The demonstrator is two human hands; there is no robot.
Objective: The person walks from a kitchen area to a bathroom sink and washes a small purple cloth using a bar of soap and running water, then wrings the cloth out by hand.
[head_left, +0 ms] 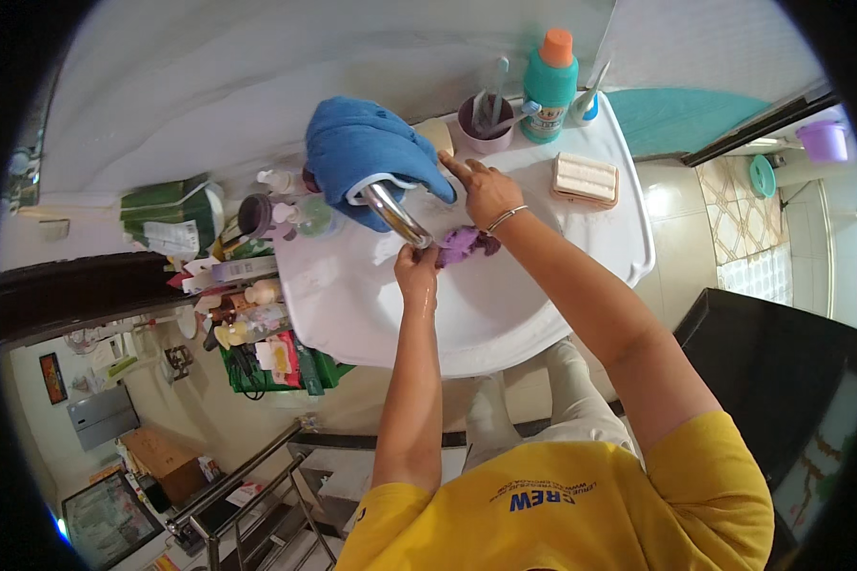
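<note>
A white sink (505, 328) lies before me. A blue cloth (367, 147) with a pale edge is draped over the tap, and the chrome spout (395, 219) sticks out below it. My left hand (416, 271) is closed at the spout's mouth on one end of a wet-looking purple cloth (459, 246), which hangs over the basin. The left wrist shines as if wet. At the right edge of the blue cloth, my right hand (490, 198), with a bangle at its wrist, stretches its fingers out. Whether those fingertips touch the blue cloth I cannot tell.
Behind the basin stand a pink cup (487, 128) of toothbrushes and a teal bottle (549, 90) with an orange cap. A soap bar (584, 179) sits in a dish at right. Several bottles and a green bag (267, 376) crowd the left. A metal railing (248, 481) runs lower left.
</note>
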